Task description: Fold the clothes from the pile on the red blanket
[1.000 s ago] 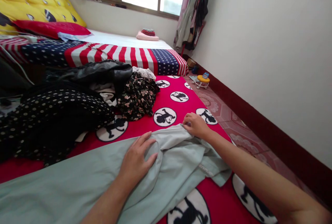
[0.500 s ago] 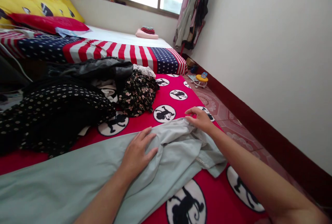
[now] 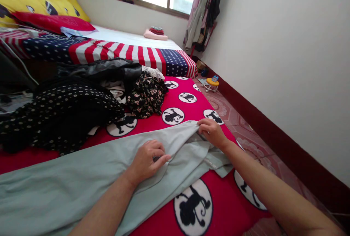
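On red cover (image 3: 224,199) | grey-green garment (image 3: 82,166) | right hand (image 3: 213,132) pinching its edge | left hand (image 3: 147,160) half-curled over it, grip unclear

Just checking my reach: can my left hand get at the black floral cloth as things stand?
Likely yes: between the left hand, over the pale green cloth, and the black floral cloth lie only part of that green cloth and the red sheet, so the way looks free.
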A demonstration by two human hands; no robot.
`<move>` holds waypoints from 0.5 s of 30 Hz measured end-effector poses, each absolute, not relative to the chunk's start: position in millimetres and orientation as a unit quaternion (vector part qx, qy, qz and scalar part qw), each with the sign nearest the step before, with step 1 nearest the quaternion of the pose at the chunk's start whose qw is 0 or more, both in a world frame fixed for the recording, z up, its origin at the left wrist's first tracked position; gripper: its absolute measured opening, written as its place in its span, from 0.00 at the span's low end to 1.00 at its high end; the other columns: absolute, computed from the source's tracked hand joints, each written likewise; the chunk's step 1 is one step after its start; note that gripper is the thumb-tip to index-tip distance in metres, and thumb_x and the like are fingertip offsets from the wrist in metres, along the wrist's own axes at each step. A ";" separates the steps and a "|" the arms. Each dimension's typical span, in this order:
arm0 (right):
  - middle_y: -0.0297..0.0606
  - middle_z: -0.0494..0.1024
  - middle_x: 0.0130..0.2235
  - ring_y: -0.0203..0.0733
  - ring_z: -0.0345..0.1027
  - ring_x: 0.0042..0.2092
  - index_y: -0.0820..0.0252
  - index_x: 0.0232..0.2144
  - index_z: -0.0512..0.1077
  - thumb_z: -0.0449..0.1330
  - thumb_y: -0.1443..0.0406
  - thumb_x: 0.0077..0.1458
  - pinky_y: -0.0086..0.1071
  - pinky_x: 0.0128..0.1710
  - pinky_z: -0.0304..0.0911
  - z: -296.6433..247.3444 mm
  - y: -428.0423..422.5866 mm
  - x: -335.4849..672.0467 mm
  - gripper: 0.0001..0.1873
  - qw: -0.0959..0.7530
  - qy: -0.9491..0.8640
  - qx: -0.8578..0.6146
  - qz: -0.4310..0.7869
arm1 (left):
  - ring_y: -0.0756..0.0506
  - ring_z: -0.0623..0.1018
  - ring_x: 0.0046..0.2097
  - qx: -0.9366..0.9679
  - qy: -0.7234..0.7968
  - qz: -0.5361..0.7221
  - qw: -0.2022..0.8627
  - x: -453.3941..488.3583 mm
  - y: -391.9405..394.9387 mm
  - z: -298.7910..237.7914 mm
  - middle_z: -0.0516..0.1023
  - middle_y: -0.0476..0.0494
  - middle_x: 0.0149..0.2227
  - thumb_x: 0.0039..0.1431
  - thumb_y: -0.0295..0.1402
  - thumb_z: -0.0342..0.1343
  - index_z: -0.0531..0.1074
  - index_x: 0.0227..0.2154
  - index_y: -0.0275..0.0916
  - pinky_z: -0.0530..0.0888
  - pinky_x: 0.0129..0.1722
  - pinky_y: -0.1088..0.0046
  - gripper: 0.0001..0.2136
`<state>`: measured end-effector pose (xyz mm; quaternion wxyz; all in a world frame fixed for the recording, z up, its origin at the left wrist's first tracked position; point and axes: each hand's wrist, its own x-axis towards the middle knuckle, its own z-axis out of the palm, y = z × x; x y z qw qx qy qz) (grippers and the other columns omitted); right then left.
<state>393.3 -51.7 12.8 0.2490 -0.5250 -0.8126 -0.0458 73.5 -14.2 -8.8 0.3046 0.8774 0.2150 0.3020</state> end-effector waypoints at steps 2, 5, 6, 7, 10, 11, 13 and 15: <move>0.38 0.76 0.35 0.39 0.67 0.37 0.59 0.19 0.69 0.52 0.77 0.53 0.33 0.40 0.61 8.6 -54.7 401.8 0.16 0.248 -0.808 -0.531 -0.059 | 0.47 0.71 0.34 0.885 0.223 0.283 0.296 74.8 -12.5 -10.6 0.75 0.47 0.28 0.64 0.36 0.52 0.74 0.21 0.39 0.64 0.38 0.68 0.16; 0.40 0.75 0.38 0.42 0.68 0.41 0.59 0.19 0.69 0.52 0.78 0.49 0.35 0.42 0.63 11.9 -62.7 399.2 0.15 0.274 -0.777 -0.561 -0.077 | 0.47 0.71 0.35 0.890 0.225 0.273 0.286 76.3 -11.3 -12.4 0.75 0.47 0.28 0.64 0.36 0.52 0.72 0.20 0.38 0.63 0.38 0.69 0.16; 0.41 0.75 0.40 0.43 0.68 0.44 0.58 0.21 0.70 0.52 0.78 0.48 0.37 0.45 0.63 16.2 -66.0 392.0 0.14 0.291 -0.762 -0.572 -0.086 | 0.47 0.71 0.35 0.890 0.226 0.276 0.283 76.6 -11.4 -12.7 0.74 0.47 0.28 0.63 0.36 0.53 0.71 0.20 0.38 0.64 0.38 0.69 0.16; 0.42 0.75 0.42 0.45 0.67 0.46 0.58 0.23 0.71 0.52 0.78 0.49 0.39 0.47 0.63 21.9 -69.5 381.3 0.13 0.310 -0.748 -0.580 -0.093 | 0.47 0.71 0.35 0.889 0.226 0.281 0.283 76.9 -11.6 -12.9 0.74 0.47 0.28 0.63 0.37 0.53 0.70 0.21 0.38 0.64 0.38 0.69 0.16; 0.42 0.74 0.48 0.45 0.67 0.50 0.57 0.35 0.73 0.54 0.74 0.55 0.42 0.53 0.61 39.8 -80.0 329.9 0.11 0.350 -0.735 -0.578 -0.062 | 0.47 0.70 0.33 0.874 0.234 0.301 0.301 77.5 -11.9 -13.7 0.71 0.46 0.27 0.65 0.36 0.51 0.69 0.22 0.37 0.65 0.36 0.70 0.15; 0.42 0.74 0.50 0.45 0.66 0.53 0.57 0.41 0.73 0.55 0.71 0.57 0.43 0.55 0.60 43.7 -83.0 308.1 0.11 0.354 -0.739 -0.572 -0.036 | 0.47 0.70 0.33 0.865 0.240 0.313 0.310 77.6 -11.6 -14.4 0.71 0.47 0.28 0.65 0.35 0.49 0.69 0.24 0.37 0.66 0.36 0.71 0.14; 0.45 0.70 0.56 0.46 0.62 0.58 0.59 0.52 0.68 0.58 0.64 0.59 0.45 0.60 0.55 46.0 -88.2 262.6 0.19 0.341 -0.765 -0.546 0.023 | 0.47 0.71 0.35 0.840 0.265 0.354 0.313 77.5 -10.1 -17.2 0.72 0.46 0.31 0.65 0.32 0.48 0.70 0.30 0.37 0.68 0.37 0.70 0.09; 0.47 0.63 0.63 0.48 0.53 0.64 0.62 0.61 0.59 0.57 0.58 0.60 0.49 0.64 0.48 41.2 -92.2 220.2 0.30 0.310 -0.776 -0.543 0.084 | 0.45 0.73 0.39 0.809 0.306 0.410 0.291 76.7 -7.6 -21.3 0.73 0.43 0.36 0.63 0.30 0.47 0.70 0.36 0.37 0.71 0.41 0.68 0.06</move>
